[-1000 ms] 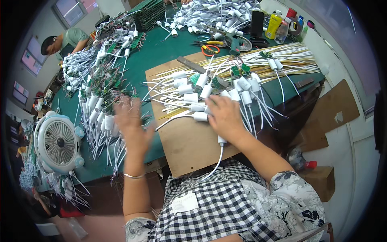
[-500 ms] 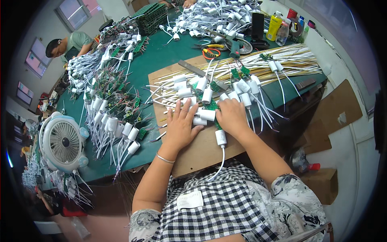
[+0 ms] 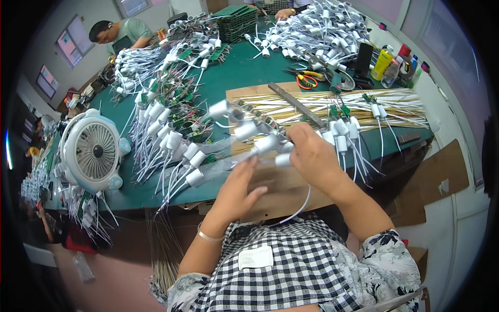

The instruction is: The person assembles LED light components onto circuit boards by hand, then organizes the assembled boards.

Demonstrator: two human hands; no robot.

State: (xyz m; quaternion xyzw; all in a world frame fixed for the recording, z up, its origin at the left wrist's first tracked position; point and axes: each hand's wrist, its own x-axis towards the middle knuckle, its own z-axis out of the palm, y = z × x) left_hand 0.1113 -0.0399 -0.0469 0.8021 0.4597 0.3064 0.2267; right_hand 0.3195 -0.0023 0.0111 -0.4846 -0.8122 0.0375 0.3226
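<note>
A strip of joined circuit boards [image 3: 260,118], with several white cylindrical sockets [image 3: 247,130] wired to it, is raised and tilted over the cardboard; motion smears it. My right hand [image 3: 318,158] is closed on the strip's right end, its fingers partly hiding the grip. One white wire [image 3: 306,202] hangs from the bunch towards my apron. Below the sockets, my left hand [image 3: 236,191] has its fingers stretched out and thumb apart. Its fingertips are close to the sockets; I cannot tell whether they touch.
Left of the cardboard [image 3: 291,192] lies a heap of wired sockets [image 3: 171,140], with a fan [image 3: 93,151] beyond it. A metal bar [image 3: 296,104] rests on long pale strips [image 3: 400,106]. Pliers [image 3: 306,80], bottles [image 3: 382,63] and more sockets [image 3: 317,34] lie farther back. A co-worker [image 3: 127,35] sits far left.
My right hand has lifted the board strip with its sockets off the cardboard and tilted it. My left hand has come away from flat on the sockets and nearer to me. The view has shifted.
</note>
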